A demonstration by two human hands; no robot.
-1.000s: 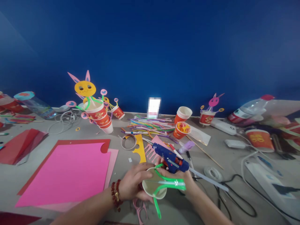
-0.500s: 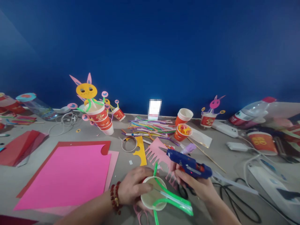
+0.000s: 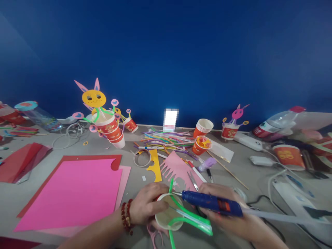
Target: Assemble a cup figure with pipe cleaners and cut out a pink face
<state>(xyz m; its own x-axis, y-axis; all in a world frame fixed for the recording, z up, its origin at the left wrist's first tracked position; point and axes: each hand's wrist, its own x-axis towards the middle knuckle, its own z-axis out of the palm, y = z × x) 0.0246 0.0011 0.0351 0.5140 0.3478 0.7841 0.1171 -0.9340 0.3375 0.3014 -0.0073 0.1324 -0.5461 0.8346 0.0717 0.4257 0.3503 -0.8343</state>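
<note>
My left hand [image 3: 149,204], with a red bead bracelet at the wrist, is closed round a paper cup [image 3: 166,218] whose open mouth faces up toward me. Green pipe cleaners [image 3: 192,218] pass through the cup's wall and stick out at the far and near sides; clear strips run along the bent part. In my right hand [image 3: 223,214] is a blue hot glue gun [image 3: 207,201], a long glue stick trailing from its back. Its metal nozzle points left and is at the cup's far rim, beside the upright green end. Pink-handled scissors [image 3: 153,237] lie partly hidden under the cup.
Pink paper sheets [image 3: 75,193] lie at left. Behind are a tape roll [image 3: 142,158], yellow scrap [image 3: 155,166], pink cut paper [image 3: 176,166] and a pipe cleaner heap [image 3: 166,140]. Decorated cups [image 3: 105,124] stand at back left. Cables and a power strip [image 3: 293,200] occupy the right.
The glue gun has come down and left, bringing its nozzle to the cup's rim. A marker and scissor blades behind it now show. My left hand and the cup have hardly moved.
</note>
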